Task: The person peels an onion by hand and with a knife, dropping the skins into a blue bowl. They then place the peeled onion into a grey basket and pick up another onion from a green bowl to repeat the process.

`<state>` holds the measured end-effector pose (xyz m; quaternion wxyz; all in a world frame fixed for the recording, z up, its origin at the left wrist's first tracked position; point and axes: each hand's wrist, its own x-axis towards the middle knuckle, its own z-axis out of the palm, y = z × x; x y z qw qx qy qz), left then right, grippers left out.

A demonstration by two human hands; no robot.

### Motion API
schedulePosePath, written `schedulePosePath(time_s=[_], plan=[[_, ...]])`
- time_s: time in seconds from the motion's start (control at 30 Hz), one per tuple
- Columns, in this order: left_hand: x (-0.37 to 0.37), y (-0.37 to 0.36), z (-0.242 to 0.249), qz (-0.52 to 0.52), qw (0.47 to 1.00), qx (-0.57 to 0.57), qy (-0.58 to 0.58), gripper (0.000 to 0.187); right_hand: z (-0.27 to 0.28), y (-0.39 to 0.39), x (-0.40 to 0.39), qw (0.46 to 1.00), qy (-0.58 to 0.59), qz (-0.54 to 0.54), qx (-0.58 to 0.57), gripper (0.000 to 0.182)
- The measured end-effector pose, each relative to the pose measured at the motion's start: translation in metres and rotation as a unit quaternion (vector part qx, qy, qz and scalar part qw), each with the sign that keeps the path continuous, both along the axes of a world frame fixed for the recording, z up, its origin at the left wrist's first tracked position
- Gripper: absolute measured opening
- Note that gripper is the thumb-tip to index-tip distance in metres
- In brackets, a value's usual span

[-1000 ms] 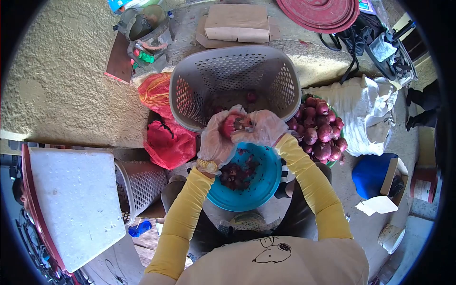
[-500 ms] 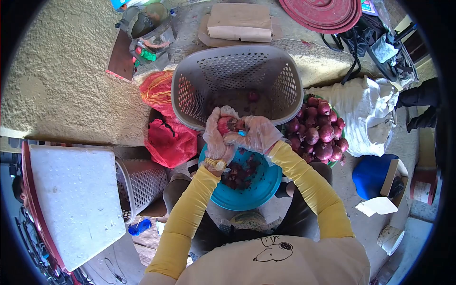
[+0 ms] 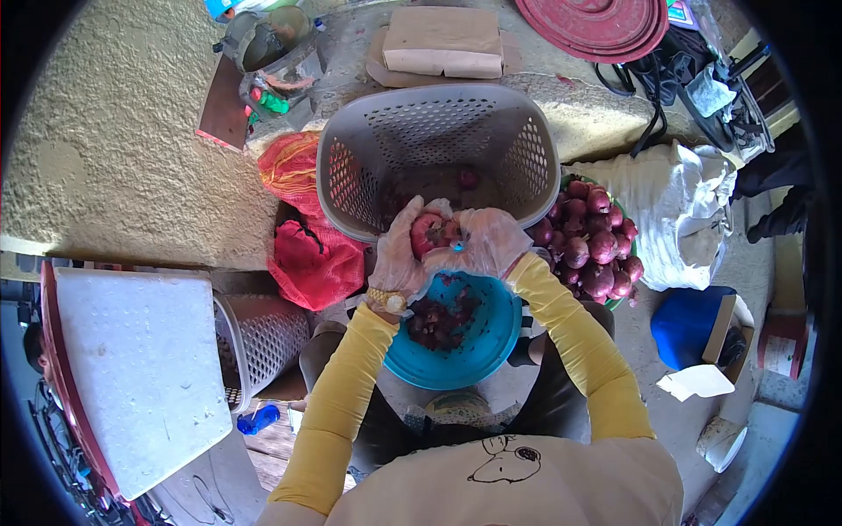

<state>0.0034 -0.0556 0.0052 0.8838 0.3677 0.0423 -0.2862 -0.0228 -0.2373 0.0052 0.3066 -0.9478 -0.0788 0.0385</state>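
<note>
My left hand, in a clear plastic glove, is wrapped round a red onion above the near rim of the grey perforated basket. Close against the onion is my gloved right hand, its fingers closed on a small blue object; most of that object is hidden, so its kind does not show. Below both hands stands a turquoise basin with dark onion skins in it. One more red onion lies inside the grey basket.
To the right, a heap of red onions fills a green-rimmed container beside a white sack. A red mesh bag is at the left, near another perforated basket and a white foam box. A cardboard box sits on the ledge.
Both hands have spread slightly apart, and the onion has turned and moved a little to the right. The small blue object has shifted slightly right with my right hand.
</note>
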Motion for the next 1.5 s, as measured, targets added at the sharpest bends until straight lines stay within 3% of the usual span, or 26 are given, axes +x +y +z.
schedulePosePath(time_s=[0.03, 0.07, 0.13, 0.23, 0.37, 0.43, 0.57, 0.63, 0.67, 0.7, 0.73, 0.77, 0.8, 0.83, 0.87, 0.9, 0.93, 0.97, 1.03, 1.17, 1.23, 1.37, 1.43, 1.47, 1.5], plan=[[-0.007, -0.001, 0.003, 0.038, 0.994, 0.063, -0.083, 0.036, 0.003, 0.003, -0.002, 1.0, -0.019, 0.006, -0.024, 0.079], [-0.002, -0.002, -0.01, 0.037, 0.994, 0.064, -0.083, 0.036, 0.0, 0.005, -0.002, 1.0, -0.019, 0.006, -0.024, 0.079], [0.011, -0.005, -0.04, 0.048, 0.992, -0.081, 0.082, 0.032, -0.009, 0.007, -0.002, 0.999, -0.042, 0.005, 0.021, 0.082], [0.008, -0.008, -0.035, 0.078, 0.978, -0.15, 0.122, 0.029, -0.013, 0.013, -0.006, 0.995, -0.098, -0.009, -0.021, 0.072], [0.005, -0.005, -0.038, 0.075, 0.983, -0.158, 0.057, 0.028, -0.01, 0.022, -0.004, 1.0, -0.002, -0.027, -0.014, 0.074], [0.006, -0.004, -0.045, 0.098, 0.983, -0.158, 0.006, 0.03, -0.018, 0.026, -0.006, 0.996, -0.003, -0.037, 0.077, 0.07], [0.01, -0.004, -0.055, 0.085, 0.98, -0.172, 0.043, 0.033, -0.02, 0.014, -0.002, 0.987, -0.067, -0.013, 0.144, 0.067], [0.011, -0.007, -0.054, 0.089, 0.977, 0.131, -0.142, 0.035, -0.012, -0.002, 0.002, 0.993, -0.058, 0.037, 0.092, 0.064], [0.014, -0.001, -0.052, 0.089, 0.977, 0.131, -0.143, 0.035, -0.009, -0.005, 0.004, 0.993, -0.059, 0.037, 0.092, 0.064], [0.019, 0.006, -0.029, -0.005, 1.0, 0.014, -0.014, 0.036, -0.005, -0.008, 0.004, 0.996, -0.027, 0.044, 0.067, 0.065], [0.022, 0.01, -0.016, -0.1, 0.983, -0.105, 0.116, 0.037, -0.002, -0.01, 0.005, 0.998, 0.005, 0.049, 0.041, 0.066], [0.017, 0.009, -0.025, -0.1, 0.983, -0.105, 0.116, 0.037, 0.001, -0.008, 0.003, 0.998, 0.005, 0.049, 0.042, 0.066], [0.007, 0.007, -0.041, -0.02, 0.975, 0.098, -0.2, 0.037, 0.004, -0.004, -0.001, 0.999, -0.008, 0.04, 0.015, 0.068], [0.002, 0.004, -0.044, 0.062, 0.823, 0.287, -0.486, 0.038, 0.006, -0.001, -0.003, 0.999, -0.022, 0.03, -0.012, 0.07], [0.003, 0.003, -0.047, 0.061, 0.823, 0.287, -0.487, 0.038, 0.003, 0.001, -0.003, 0.999, -0.022, 0.029, -0.012, 0.07], [0.003, 0.0, -0.041, 0.057, 0.951, 0.159, -0.259, 0.036, -0.003, 0.003, -0.003, 0.997, -0.072, 0.026, 0.012, 0.07], [0.003, -0.001, -0.037, 0.047, 0.999, 0.018, -0.009, 0.035, -0.008, 0.005, -0.003, 0.992, -0.121, 0.022, 0.036, 0.07], [0.004, -0.002, -0.035, 0.046, 0.999, 0.018, -0.009, 0.035, -0.012, 0.007, -0.004, 0.992, -0.121, 0.021, 0.036, 0.07], [0.007, -0.005, -0.033, 0.089, 0.985, -0.107, 0.102, 0.033, -0.015, 0.013, -0.006, 0.991, -0.13, -0.001, 0.029, 0.07], [0.005, -0.002, -0.037, 0.09, 0.983, -0.125, 0.102, 0.031, -0.021, 0.022, -0.008, 0.994, -0.093, -0.017, 0.048, 0.068], [0.004, -0.005, -0.041, 0.121, 0.986, -0.112, 0.005, 0.031, -0.022, 0.027, -0.008, 0.983, -0.037, -0.016, 0.178, 0.064], [0.011, -0.006, -0.049, 0.099, 0.981, -0.169, -0.008, 0.034, -0.005, 0.012, 0.0, 0.985, 0.068, 0.004, 0.161, 0.073], [0.014, -0.009, -0.042, 0.075, 0.984, 0.052, -0.156, 0.039, 0.004, 0.001, 0.004, 0.995, 0.043, 0.015, 0.09, 0.073], [0.015, -0.007, -0.038, 0.075, 0.984, 0.051, -0.156, 0.039, 0.006, -0.001, 0.003, 0.995, 0.043, 0.015, 0.09, 0.073], [0.014, -0.005, -0.017, 0.052, 0.998, 0.012, -0.035, 0.042, 0.007, -0.004, 0.002, 0.996, 0.038, 0.018, 0.074, 0.074]])
